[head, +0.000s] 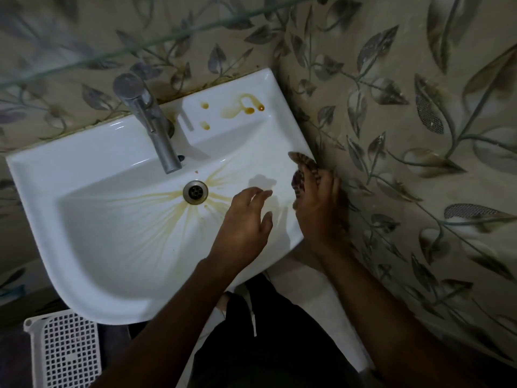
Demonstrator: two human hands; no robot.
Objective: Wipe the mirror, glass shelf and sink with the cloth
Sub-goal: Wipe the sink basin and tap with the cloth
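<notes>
A white sink (pixel 92 236) fills the middle of the view, with brown streaks fanning out from its drain (pixel 195 192) and brown spots on its back ledge (pixel 243 107). My right hand (pixel 319 208) is at the sink's right rim, closed around a dark patterned cloth (pixel 303 161) that sticks out above the fingers. My left hand (pixel 246 219) hovers over the right side of the basin with fingers spread and nothing in it. The edge of the glass shelf (pixel 156 40) runs diagonally across the top. No mirror is in view.
A metal tap (pixel 151 121) stands at the sink's back, its spout over the basin. Leaf-patterned tiled walls (pixel 419 135) close in behind and at the right. A white perforated basket (pixel 67 351) sits on the floor at the lower left.
</notes>
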